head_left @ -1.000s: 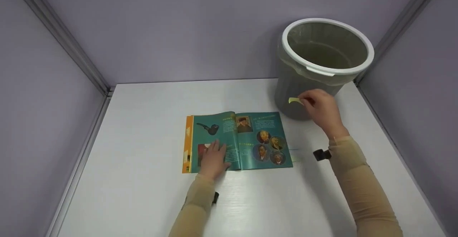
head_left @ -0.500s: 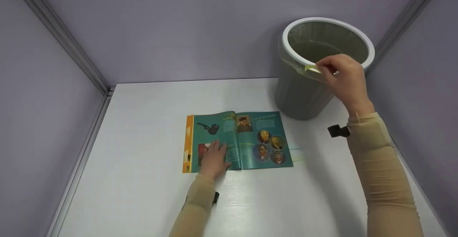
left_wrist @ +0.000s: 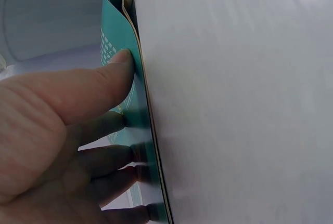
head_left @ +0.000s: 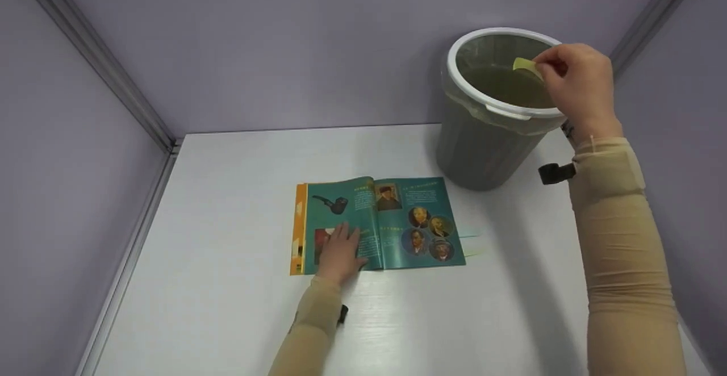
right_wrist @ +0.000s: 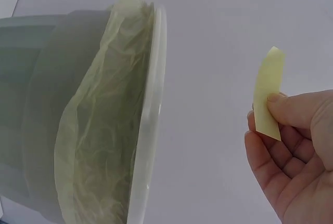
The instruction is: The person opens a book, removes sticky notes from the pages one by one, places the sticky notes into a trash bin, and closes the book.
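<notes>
**Yellow strip (right_wrist: 268, 86) pinched above the bin (head_left: 477, 160)**

The right hand (head_left: 582, 78) is up over the bin, thumb and fingertips closed on the yellow strip – a thin, slightly curved piece gripped partway along, with its free end showing against the bin's opening. In the right wrist view the strip is apart from the bin's white rim (right_wrist: 148, 115), touching only the hand. A translucent liner (right_wrist: 104, 146) folds out over the top of the bin and hangs down its grey outer wall.

An open magazine (head_left: 379, 228) lies on the white surface (head_left: 238, 194), to the left of the bin and nearer the person. On the page farther from the bin rests the left hand (head_left: 339, 255) – fingers extended and a little spread, the thumb out to the side, no object in its grasp. A printed pipe (head_left: 335, 203) shows beyond those fingers. Round portraits (head_left: 429, 234) fill part of the page closer to the bin, and from that page's outer edge, on the bin's near side, a blue tab (head_left: 468, 236) and a pale yellow tab (head_left: 472, 254) stick out.
</notes>
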A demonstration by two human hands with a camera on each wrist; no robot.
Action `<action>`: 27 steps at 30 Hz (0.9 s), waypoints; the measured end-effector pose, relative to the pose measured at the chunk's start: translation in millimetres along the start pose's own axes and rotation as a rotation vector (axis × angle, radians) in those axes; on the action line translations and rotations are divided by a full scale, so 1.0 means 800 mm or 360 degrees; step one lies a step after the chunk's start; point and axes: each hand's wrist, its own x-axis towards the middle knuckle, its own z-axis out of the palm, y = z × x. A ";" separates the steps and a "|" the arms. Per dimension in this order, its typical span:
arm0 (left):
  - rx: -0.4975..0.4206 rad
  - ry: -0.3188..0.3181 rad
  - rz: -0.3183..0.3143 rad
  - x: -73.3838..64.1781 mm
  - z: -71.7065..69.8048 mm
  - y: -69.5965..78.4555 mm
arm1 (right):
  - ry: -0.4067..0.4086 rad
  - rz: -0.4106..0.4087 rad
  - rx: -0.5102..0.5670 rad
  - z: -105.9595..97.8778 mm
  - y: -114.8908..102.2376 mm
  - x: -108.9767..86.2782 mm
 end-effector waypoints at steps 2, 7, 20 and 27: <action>-0.0001 0.0003 0.0001 0.001 0.001 -0.001 | -0.0040 0.0035 -0.0036 0.000 0.004 0.004; 0.0010 0.0007 0.0009 0.000 0.001 -0.002 | -0.0098 0.0090 -0.0079 0.005 0.016 0.012; 0.0031 0.0029 0.0008 -0.001 0.001 0.000 | -0.0504 0.0031 0.0032 0.015 0.030 0.000; 0.0048 0.0053 0.0025 -0.001 0.000 0.000 | -0.0479 -0.0117 0.0097 0.020 0.022 -0.016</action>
